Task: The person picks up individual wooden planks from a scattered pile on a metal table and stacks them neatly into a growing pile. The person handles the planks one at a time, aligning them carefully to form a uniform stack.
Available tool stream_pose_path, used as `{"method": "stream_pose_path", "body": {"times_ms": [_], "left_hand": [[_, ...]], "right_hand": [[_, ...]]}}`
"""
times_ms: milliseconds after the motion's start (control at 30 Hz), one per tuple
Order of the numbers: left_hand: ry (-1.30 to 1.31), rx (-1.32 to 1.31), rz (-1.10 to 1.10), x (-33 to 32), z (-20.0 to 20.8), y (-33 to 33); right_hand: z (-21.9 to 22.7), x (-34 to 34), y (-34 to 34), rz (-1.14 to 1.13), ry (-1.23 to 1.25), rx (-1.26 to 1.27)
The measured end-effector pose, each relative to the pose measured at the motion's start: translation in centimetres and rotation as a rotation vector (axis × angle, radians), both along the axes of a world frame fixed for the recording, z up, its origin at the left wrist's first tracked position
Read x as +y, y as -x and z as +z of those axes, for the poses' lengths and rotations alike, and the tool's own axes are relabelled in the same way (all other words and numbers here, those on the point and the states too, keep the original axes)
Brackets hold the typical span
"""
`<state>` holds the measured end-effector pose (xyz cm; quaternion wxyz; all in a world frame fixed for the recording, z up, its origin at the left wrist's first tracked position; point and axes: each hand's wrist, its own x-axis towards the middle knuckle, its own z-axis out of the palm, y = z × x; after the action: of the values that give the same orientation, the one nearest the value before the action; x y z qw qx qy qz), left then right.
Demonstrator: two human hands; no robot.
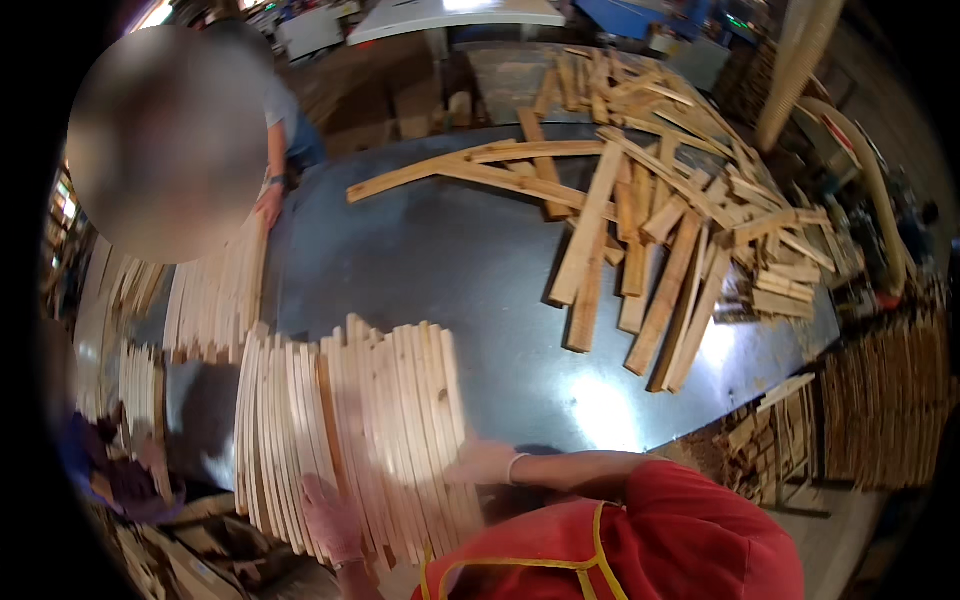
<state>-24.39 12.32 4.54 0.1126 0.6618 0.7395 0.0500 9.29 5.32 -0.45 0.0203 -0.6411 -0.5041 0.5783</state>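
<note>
A row of long pale wooden slats [390, 400] stands side by side at the near left of the dark metal table. My left hand [333, 518] lies on top of the slats near their close end, its fingers stretched out along the wood. Against the right side of the row is my right hand [485, 462], with a band at its wrist. It touches or nearly touches the outermost slat, and motion blur hides how its fingers lie. One slat in the middle of the row is darker and more orange than its neighbours.
A loose pile of wooden boards [660, 230] spreads over the table's [430, 270] far right. Another person's hand [268, 205] rests by a second row of slats [215, 290] at far left. More stacked wood [880, 400] stands at right, below the table edge. A second person's hand [153, 460] is at lower left.
</note>
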Motion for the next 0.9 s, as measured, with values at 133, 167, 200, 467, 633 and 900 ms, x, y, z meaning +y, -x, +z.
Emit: {"method": "stream_pose_path", "body": {"times_ms": [133, 167, 200, 467, 633, 900], "left_hand": [[0.119, 0.281, -0.005, -0.5, -0.6, -2.7], [0.067, 0.349, -0.014, -0.8, -1.0, -3.5], [-0.017, 0.375, -0.063, -1.5, -1.9, -3.7], [-0.031, 0.099, -0.689, -11.2, -2.7, -24.8], [-0.038, 0.452, -0.537, -12.0, -6.7, -23.3], [0.033, 0.490, -0.460, -9.8, -4.0, -25.2]], "right_hand": [[0.1, -0.2, -6.5, -0.137, -0.311, 0.054], [1.6, 1.0, -10.1, -0.159, -0.427, -0.106], [2.9, 2.5, -13.8, -0.177, -0.540, -0.259], [2.5, 8.3, -37.6, 0.480, -0.746, -0.970], [2.8, 3.8, -33.3, 0.374, -1.066, -0.655], [1.5, -13.9, -52.6, -1.051, -0.668, -1.282]]}}
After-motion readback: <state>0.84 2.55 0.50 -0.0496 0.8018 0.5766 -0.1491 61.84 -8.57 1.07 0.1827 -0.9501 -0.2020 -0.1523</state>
